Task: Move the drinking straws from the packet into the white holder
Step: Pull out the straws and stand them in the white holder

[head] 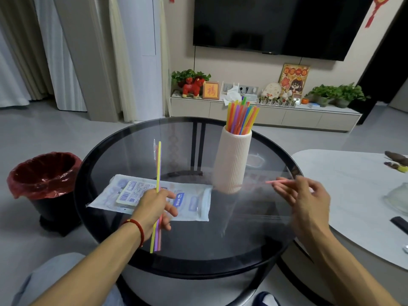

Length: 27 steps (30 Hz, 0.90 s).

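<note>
A ribbed white holder (232,161) stands upright on the round glass table (123,142), with several coloured straws (240,117) sticking out of its top. The flat plastic packet (194,202) lies on the glass to its left. My left hand (154,206) is over the packet and grips a small bundle of straws (158,168), yellow, pink and purple, held nearly upright. My right hand (305,199) is to the right of the holder and pinches a single pink straw (279,180) that points left toward the holder's base.
A black bin with a red liner (44,180) stands on the floor left of the table. A white table (353,195) with small items adjoins on the right. A TV cabinet with plants and ornaments (265,111) is behind.
</note>
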{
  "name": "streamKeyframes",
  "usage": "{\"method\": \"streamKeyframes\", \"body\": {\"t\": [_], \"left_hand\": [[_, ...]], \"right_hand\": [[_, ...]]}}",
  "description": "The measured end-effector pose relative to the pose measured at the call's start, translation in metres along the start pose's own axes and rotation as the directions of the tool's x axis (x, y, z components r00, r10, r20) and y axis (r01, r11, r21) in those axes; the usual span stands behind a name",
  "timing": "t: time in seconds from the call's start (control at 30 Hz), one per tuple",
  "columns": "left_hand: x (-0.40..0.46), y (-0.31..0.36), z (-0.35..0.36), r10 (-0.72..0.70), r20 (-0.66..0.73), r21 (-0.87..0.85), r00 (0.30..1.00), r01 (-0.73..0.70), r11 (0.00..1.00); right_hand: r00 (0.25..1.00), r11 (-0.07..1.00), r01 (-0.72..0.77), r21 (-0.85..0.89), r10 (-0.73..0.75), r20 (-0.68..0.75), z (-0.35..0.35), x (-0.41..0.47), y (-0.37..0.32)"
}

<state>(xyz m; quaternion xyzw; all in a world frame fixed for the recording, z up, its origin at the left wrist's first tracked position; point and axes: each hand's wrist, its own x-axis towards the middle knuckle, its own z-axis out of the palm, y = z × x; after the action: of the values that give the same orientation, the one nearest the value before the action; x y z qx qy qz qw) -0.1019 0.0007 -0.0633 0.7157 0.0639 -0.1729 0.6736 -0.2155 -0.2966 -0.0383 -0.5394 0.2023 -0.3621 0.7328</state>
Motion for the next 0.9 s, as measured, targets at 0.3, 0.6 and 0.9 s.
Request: {"method": "streamKeyframes", "body": {"t": [0.3, 0.6, 0.9], "left_hand": [[-0.033, 0.015, 0.058, -0.065, 0.55, -0.537, 0.832, 0.413, 0.736], [-0.03, 0.019, 0.06, -0.235, 0.509, -0.247, 0.828, 0.402, 0.882], [-0.055, 0.015, 0.029, -0.383, 0.678, 0.356, 0.627, 0.176, 0.918]], "right_hand": [[0.575, 0.621, 0.766, -0.167, -0.545, 0.61, 0.04, -0.065, 0.003], [0.384, 0.415, 0.876, -0.244, -0.298, 0.874, 0.04, -0.061, 0.002], [0.103, -0.005, 0.995, -0.103, -0.055, 0.993, 0.063, -0.069, 0.034]]}}
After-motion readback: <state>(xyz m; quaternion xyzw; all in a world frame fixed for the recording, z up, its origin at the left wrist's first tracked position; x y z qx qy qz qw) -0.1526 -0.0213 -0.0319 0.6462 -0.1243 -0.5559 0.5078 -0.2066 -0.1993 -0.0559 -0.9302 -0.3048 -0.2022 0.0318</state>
